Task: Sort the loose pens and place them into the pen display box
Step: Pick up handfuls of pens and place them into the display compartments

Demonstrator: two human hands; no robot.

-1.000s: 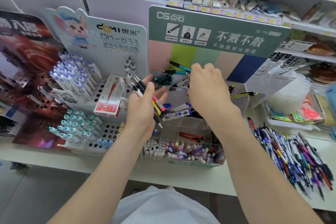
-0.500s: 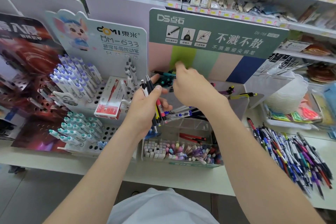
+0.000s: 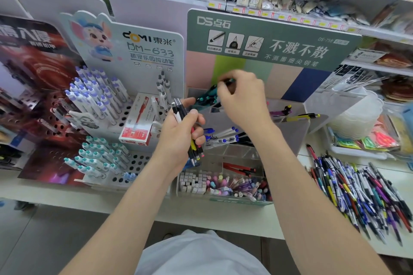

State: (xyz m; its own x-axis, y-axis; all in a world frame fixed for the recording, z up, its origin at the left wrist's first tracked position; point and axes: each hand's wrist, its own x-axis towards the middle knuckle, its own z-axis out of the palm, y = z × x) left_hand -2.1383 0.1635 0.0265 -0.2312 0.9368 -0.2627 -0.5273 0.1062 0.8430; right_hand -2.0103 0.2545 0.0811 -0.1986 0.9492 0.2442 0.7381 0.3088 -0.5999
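My left hand (image 3: pixel 178 138) grips a bundle of pens (image 3: pixel 194 140), black and white caps up, red and yellow tips down. My right hand (image 3: pixel 243 102) reaches over the top left compartment of the tiered pen display box (image 3: pixel 290 138) and pinches a teal pen (image 3: pixel 228 81) above the teal pens (image 3: pixel 206 97) lying there. Blue-capped pens (image 3: pixel 225 135) fill a middle tier, red pens (image 3: pixel 239 168) a lower one. A heap of loose pens (image 3: pixel 362 192) lies on the counter at the right.
A white Domi stand (image 3: pixel 134 73) with purple and teal capped pens stands left of the box, a red pen carton (image 3: pixel 138 123) on it. Clear tubs and packets (image 3: pixel 362 118) sit at the right. Stocked shelves run behind. The counter edge (image 3: pixel 201 214) is near me.
My right hand has moved left and up with the teal pen, from the box's middle to its top left compartment. My left hand has turned its bundle more upright.
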